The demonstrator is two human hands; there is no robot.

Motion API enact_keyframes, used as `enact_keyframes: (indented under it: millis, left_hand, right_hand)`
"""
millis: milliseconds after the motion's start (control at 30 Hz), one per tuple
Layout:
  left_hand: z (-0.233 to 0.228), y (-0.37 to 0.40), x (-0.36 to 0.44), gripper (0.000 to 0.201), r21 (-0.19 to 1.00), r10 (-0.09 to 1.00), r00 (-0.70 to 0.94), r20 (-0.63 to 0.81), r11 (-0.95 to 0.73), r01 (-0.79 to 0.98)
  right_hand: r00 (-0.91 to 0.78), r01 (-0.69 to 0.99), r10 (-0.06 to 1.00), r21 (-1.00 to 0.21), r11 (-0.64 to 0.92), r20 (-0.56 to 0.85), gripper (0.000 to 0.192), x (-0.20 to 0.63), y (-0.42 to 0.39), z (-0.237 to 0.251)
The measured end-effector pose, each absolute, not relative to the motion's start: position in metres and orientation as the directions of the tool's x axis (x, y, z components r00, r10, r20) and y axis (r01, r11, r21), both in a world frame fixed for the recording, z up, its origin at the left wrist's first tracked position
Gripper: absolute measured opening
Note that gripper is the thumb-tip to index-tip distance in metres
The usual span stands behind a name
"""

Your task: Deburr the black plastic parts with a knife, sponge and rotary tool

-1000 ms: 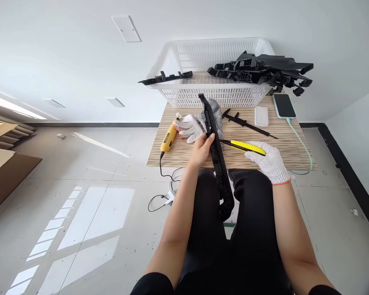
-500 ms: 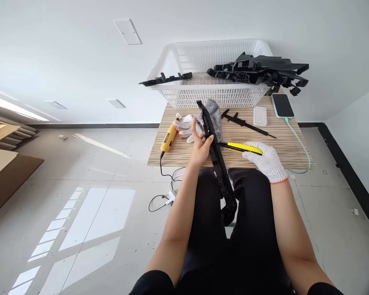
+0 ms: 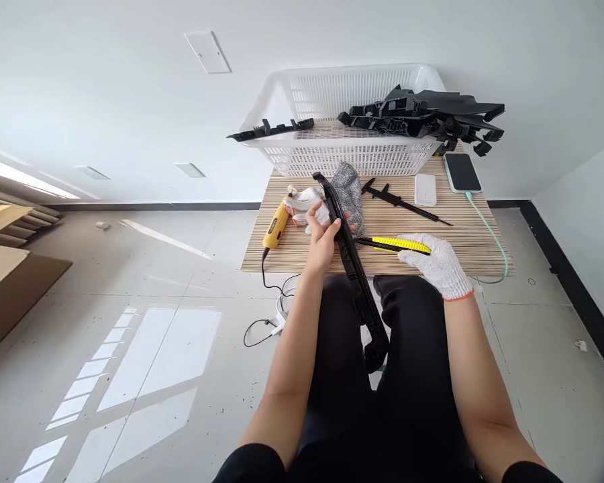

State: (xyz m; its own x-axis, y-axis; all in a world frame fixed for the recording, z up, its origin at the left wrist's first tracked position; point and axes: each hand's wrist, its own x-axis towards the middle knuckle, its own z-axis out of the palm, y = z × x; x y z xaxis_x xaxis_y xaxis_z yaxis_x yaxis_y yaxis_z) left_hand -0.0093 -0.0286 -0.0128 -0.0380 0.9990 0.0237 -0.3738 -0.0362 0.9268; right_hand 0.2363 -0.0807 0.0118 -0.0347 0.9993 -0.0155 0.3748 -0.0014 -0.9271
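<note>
A long black plastic trim piece [image 3: 355,268] slants from above the table down between my knees, its hooked lower end over the gap. My bare left hand [image 3: 323,240] grips it near its upper part, thumb on top and fingertips showing on the far side. My right hand [image 3: 435,265], in a white knitted glove, is closed around a yellow-and-black utility knife [image 3: 400,245]. The knife's dark tip points left and reaches the right edge of the trim piece; whether it touches cannot be made out. Behind the trim lie a grey glove [image 3: 349,191] and a white glove [image 3: 305,201].
A white plastic basket [image 3: 342,157] at the back of the wooden-slat table [image 3: 476,248] holds black plastic parts [image 3: 417,114] jutting over its rim. A yellow corded tool [image 3: 278,223], black calipers [image 3: 397,200], a white square box [image 3: 425,190] and a charging phone [image 3: 462,173] lie around.
The trim piece's upper end has shifted slightly left and down, and the piece has rolled a little. My left fingers have curled around it. My right hand has barely moved.
</note>
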Motion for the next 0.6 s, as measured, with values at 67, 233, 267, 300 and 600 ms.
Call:
enact_keyframes:
  millis: [67,233,267,300,600]
  left_hand:
    - [-0.010,-0.028,-0.013,0.063,0.898,0.999,-0.036,-0.025,0.007,-0.439]
    - [-0.007,-0.027,-0.019,0.033,0.873,0.992,0.010,-0.129,0.118,-0.472]
    - [-0.006,-0.026,-0.019,0.030,0.872,0.991,-0.004,-0.136,0.118,-0.475]
    - [-0.006,-0.026,-0.018,0.030,0.870,0.989,-0.026,-0.145,0.115,-0.479]
    - [-0.001,-0.023,-0.017,0.056,0.855,0.978,-0.093,-0.184,0.113,-0.506]
  right_hand:
    - [-0.033,0.375,0.999,-0.927,-0.012,-0.027,0.044,0.236,-0.081,0.013]
    - [-0.028,0.408,1.000,-0.913,0.010,-0.002,0.042,0.236,-0.080,0.013]
    - [-0.028,0.418,1.000,-0.909,0.015,0.003,0.042,0.236,-0.080,0.013]
    - [-0.027,0.423,1.000,-0.906,0.017,0.006,0.041,0.236,-0.080,0.013]
    - [0.033,0.307,0.999,-0.951,-0.045,-0.037,0.042,0.233,-0.080,0.014]
